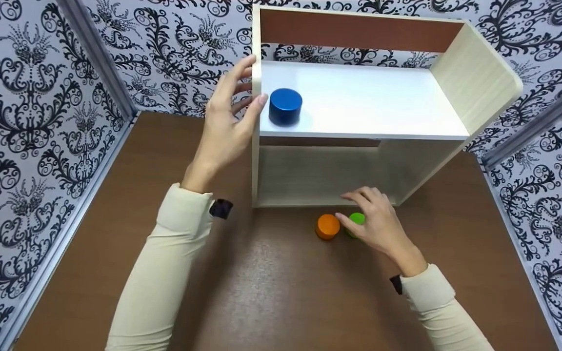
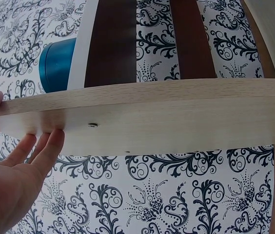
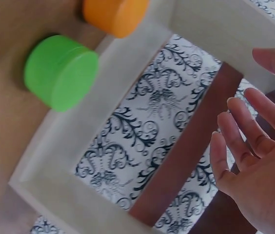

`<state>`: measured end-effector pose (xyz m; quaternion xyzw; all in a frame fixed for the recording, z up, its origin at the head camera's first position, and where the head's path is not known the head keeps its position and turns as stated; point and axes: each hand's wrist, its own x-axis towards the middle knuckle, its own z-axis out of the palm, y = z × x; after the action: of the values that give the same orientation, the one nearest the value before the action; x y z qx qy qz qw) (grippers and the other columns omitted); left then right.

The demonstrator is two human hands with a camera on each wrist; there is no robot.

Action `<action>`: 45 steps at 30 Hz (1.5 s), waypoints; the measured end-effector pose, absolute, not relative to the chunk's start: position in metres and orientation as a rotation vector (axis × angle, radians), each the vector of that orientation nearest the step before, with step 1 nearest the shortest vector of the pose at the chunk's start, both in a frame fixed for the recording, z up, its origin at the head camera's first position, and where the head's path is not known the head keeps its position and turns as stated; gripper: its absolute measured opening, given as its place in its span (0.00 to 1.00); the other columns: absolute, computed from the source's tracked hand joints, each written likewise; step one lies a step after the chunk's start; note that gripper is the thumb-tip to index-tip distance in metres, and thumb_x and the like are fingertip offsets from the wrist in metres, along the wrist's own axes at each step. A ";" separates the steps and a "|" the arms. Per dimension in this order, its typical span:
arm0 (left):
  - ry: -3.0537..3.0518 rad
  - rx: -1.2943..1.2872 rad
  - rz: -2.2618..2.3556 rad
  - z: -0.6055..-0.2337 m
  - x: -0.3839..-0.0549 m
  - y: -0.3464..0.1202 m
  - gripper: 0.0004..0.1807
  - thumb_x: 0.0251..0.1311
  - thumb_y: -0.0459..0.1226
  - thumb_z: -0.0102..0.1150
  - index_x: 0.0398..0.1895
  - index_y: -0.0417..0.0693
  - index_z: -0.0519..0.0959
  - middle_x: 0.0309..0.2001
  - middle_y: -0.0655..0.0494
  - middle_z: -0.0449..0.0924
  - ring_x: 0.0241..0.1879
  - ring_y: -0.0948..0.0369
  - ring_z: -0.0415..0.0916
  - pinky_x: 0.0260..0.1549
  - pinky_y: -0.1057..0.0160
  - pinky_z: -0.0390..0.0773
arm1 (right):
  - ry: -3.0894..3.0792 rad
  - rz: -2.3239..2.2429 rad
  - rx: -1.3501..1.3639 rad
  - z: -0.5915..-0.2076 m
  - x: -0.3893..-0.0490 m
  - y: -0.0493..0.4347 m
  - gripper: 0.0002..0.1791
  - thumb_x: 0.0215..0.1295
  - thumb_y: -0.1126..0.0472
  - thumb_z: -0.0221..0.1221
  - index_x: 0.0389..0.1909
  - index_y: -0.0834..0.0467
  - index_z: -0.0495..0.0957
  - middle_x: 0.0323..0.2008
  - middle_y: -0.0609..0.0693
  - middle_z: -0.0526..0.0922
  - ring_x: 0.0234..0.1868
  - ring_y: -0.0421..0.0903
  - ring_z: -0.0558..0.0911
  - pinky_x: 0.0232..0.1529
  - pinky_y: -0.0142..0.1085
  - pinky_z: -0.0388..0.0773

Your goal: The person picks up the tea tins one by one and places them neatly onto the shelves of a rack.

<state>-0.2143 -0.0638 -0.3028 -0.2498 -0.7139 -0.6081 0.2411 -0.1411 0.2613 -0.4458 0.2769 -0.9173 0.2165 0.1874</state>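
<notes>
A small light-wood shelf unit [image 1: 388,102] with a white middle board stands on the brown table. My left hand [image 1: 227,114] holds its left side panel [image 2: 176,114], thumb at the front edge and fingertips on the outer face. Just beside that thumb, a blue cylinder [image 1: 286,108] stands on the white board. My right hand [image 1: 381,224] hovers with spread, relaxed fingers and holds nothing. Partly hidden beneath it in the head view is a green cylinder [image 3: 62,73]. An orange cylinder [image 1: 328,227] stands to the green one's left, both in front of the shelf's bottom board.
Black-and-white patterned wall panels [image 1: 27,97] enclose the table [image 1: 261,282] at the back and both sides. A brown slat [image 1: 354,31] crosses the top of the shelf's back. Below the white board is the lower compartment [image 1: 315,175].
</notes>
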 end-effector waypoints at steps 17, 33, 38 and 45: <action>-1.928 -0.713 -1.641 -0.304 -0.215 -0.065 0.28 0.69 0.29 0.58 0.72 0.43 0.67 0.60 0.45 0.72 0.56 0.50 0.76 0.56 0.59 0.83 | -2.756 0.677 0.559 -0.480 -0.140 0.289 0.26 0.57 0.51 0.75 0.53 0.60 0.83 0.46 0.56 0.81 0.47 0.57 0.77 0.54 0.58 0.76; -1.941 -0.709 -1.642 -0.304 -0.214 -0.065 0.29 0.69 0.28 0.58 0.73 0.44 0.67 0.61 0.45 0.71 0.57 0.51 0.75 0.57 0.58 0.83 | -2.855 0.829 0.377 -0.509 -0.142 0.309 0.32 0.55 0.51 0.76 0.58 0.62 0.80 0.52 0.59 0.78 0.55 0.60 0.75 0.58 0.60 0.76; -1.937 -0.712 -1.634 -0.304 -0.214 -0.065 0.29 0.70 0.29 0.57 0.73 0.44 0.67 0.61 0.45 0.71 0.56 0.53 0.75 0.57 0.58 0.83 | -2.904 0.901 0.303 -0.516 -0.144 0.313 0.34 0.56 0.49 0.75 0.59 0.62 0.79 0.53 0.60 0.77 0.57 0.61 0.74 0.59 0.62 0.74; -1.948 -0.707 -1.628 -0.304 -0.215 -0.065 0.29 0.69 0.29 0.57 0.73 0.44 0.66 0.61 0.45 0.71 0.57 0.53 0.75 0.57 0.59 0.83 | -2.902 0.953 0.290 -0.527 -0.147 0.318 0.34 0.56 0.50 0.76 0.59 0.63 0.78 0.53 0.60 0.78 0.54 0.60 0.75 0.57 0.59 0.76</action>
<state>-0.2145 -0.0650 -0.3036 -0.2598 -0.7156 -0.5981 0.2504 -0.1475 0.3184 -0.5265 0.0946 -0.9452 0.3104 0.0366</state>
